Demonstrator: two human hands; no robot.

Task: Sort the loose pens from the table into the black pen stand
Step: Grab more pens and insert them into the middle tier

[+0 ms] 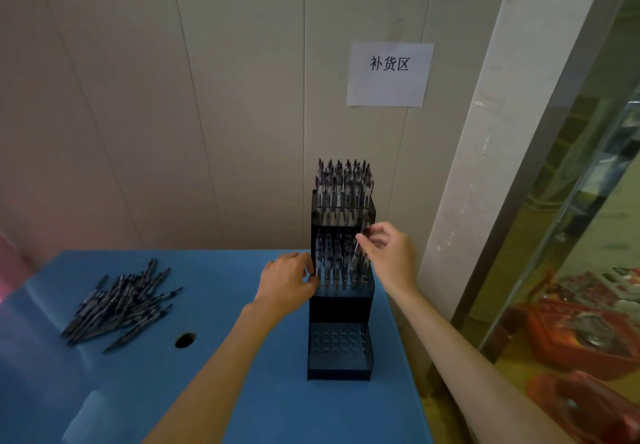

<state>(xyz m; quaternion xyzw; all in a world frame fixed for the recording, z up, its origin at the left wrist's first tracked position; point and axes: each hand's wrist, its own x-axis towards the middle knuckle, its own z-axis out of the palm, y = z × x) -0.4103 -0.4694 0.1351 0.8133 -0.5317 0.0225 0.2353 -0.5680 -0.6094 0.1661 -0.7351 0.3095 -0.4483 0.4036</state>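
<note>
Blue table (214, 391), pen heap (119, 305) leftward

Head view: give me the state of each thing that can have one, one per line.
Pen stand: upright; top tier full, middle tier partly filled, bottom tier empty.
Loose pens: heaped on the blue table, untouched.
Held pen: tilted, at the middle tier.
Right hand: fingers pinch the held pen.
Left hand: at the stand's left side; grip unclear.

Loose dark pens (121, 301) heaped left of the tiered, part-filled black pen stand (341, 305).
</note>
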